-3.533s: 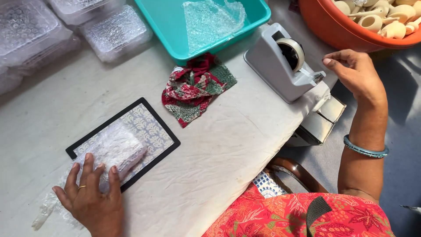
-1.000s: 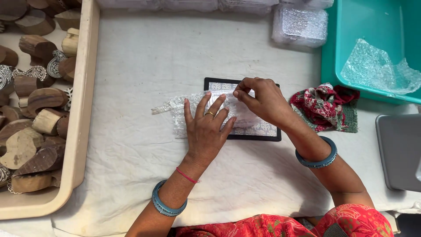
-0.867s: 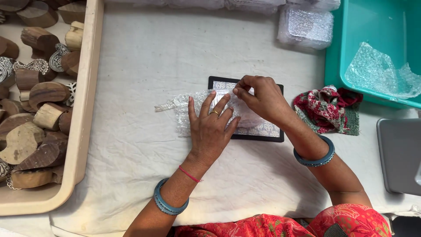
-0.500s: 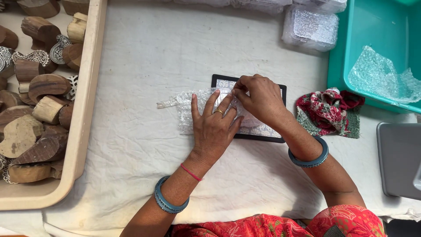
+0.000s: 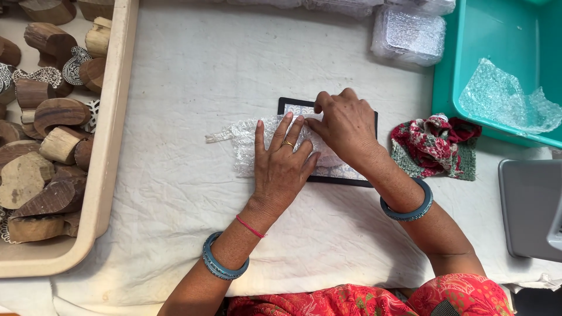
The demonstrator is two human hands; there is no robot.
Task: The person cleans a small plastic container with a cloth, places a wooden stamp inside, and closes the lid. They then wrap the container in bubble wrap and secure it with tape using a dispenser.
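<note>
While the left hand (image 5: 281, 167) is lying flat, fingers spread, on the bubble wrap (image 5: 246, 146), the right hand (image 5: 345, 126) at two o'clock is pressing curled fingers onto it over the black-framed tile (image 5: 345, 175).

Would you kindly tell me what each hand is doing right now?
Left hand: open, flat on the bubble wrap.
Right hand: fingers curled, pressing the bubble wrap.

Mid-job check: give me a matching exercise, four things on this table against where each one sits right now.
Things:
1. black-framed patterned tablet
2. loose crumpled bubble wrap sheet
3. carved wooden printing blocks
4. red and green floral cloth

Places:
A. in the beige tray at the left
B. in the teal plastic bin
C. under both hands
D. on the white cloth, right of the tablet

Pairs: 1-C, 2-B, 3-A, 4-D
</note>
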